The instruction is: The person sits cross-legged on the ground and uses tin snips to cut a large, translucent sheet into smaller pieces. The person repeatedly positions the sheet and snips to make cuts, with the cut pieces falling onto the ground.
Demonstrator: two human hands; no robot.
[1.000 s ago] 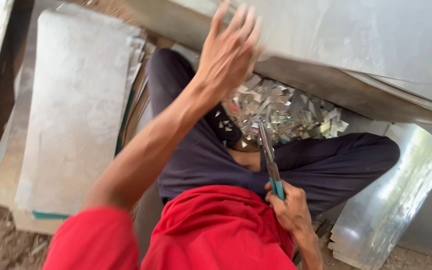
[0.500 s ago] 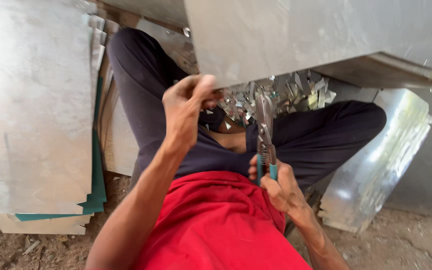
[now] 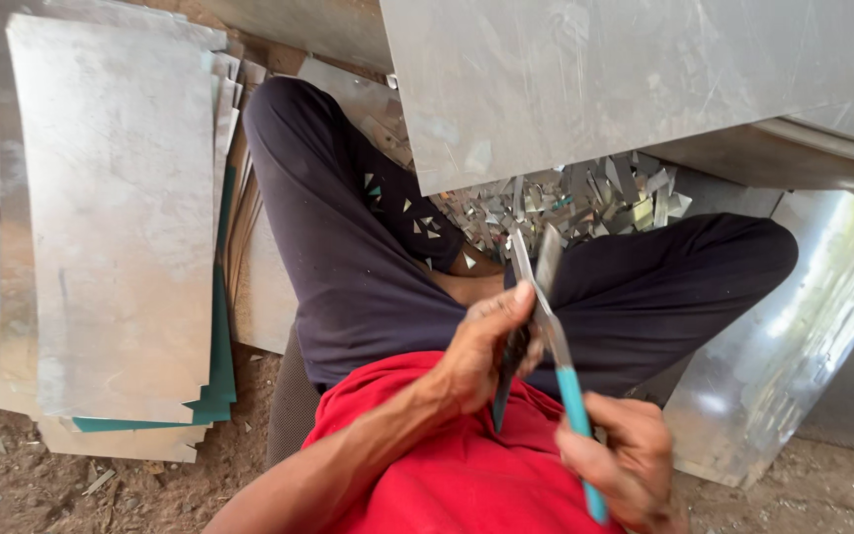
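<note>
Sitting cross-legged, my left hand point(image 3: 481, 346) and right hand point(image 3: 620, 465) each clench a handle of the long teal-handled metal shears point(image 3: 546, 307), blades parted over my lap, shiny metal offcuts point(image 3: 565, 203) already heaped ahead, the big grey metal sheet point(image 3: 635, 79) uncut.

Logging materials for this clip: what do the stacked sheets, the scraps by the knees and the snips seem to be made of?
Stacked sheets: thin sheet metal, dull grey, likely galvanised or aluminium; flat with mottled sheen. Scraps: the same metal, shiny cut slivers. Snips: grey steel-looking blades, with a teal handle, probably plastic-coated, gripped in the right hand; the left hand touches the snips near the pivot.
</note>
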